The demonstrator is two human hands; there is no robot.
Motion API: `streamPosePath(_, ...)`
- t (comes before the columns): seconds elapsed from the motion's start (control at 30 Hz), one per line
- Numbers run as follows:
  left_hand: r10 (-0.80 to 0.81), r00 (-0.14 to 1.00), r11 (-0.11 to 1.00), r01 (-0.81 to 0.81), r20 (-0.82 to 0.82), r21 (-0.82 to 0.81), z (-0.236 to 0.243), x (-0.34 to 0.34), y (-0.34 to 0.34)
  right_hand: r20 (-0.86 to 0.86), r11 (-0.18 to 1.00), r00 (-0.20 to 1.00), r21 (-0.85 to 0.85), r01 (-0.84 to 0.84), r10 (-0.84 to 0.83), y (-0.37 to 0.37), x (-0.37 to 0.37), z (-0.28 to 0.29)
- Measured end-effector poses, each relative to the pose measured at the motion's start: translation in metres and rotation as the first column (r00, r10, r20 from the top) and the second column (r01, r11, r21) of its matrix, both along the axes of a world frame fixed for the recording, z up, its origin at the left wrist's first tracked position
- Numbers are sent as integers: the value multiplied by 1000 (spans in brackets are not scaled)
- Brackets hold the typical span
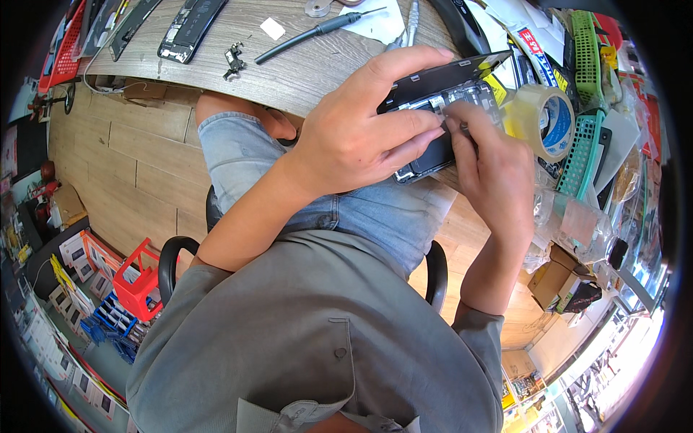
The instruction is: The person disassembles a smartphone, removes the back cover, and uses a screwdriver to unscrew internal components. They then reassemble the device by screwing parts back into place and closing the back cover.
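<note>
An opened phone (pixel 426 159) is at the desk's front edge, its black screen panel (pixel 462 65) tilted up over the exposed insides. My left hand (pixel 361 130) grips it from the left, thumb and fingers round the raised panel and body. My right hand (pixel 494 173) reaches into the phone's interior, thumb and index finger close together near a small silver part; whether they hold it is too small to tell. A roll of clear tape (pixel 554 124) lies just right of the phone.
The wooden desk (pixel 130 65) carries another opened phone (pixel 183 32), a small metal part (pixel 234 60), a screwdriver (pixel 314 32) and a white square (pixel 273 27). Green baskets (pixel 581 166) and papers crowd the right side. A chair armrest (pixel 434 274) and a red plastic crate (pixel 137 281) are below.
</note>
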State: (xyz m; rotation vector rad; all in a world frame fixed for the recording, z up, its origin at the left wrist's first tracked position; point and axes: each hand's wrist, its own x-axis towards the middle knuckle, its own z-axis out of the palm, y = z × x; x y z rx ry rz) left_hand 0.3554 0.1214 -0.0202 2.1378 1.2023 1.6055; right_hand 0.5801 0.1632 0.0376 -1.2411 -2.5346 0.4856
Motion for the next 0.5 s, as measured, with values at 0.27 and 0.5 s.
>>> streamPosePath(0.27, 1, 1000, 1000, -1, 8, -3, 0, 0, 0, 25, 1000, 1000, 7, 15, -16, 2, -2, -1)
streamPosePath(0.5, 10, 1000, 1000, -10, -6, 9, -1, 0, 1, -13, 996, 1000, 84, -16, 17, 3, -2, -6)
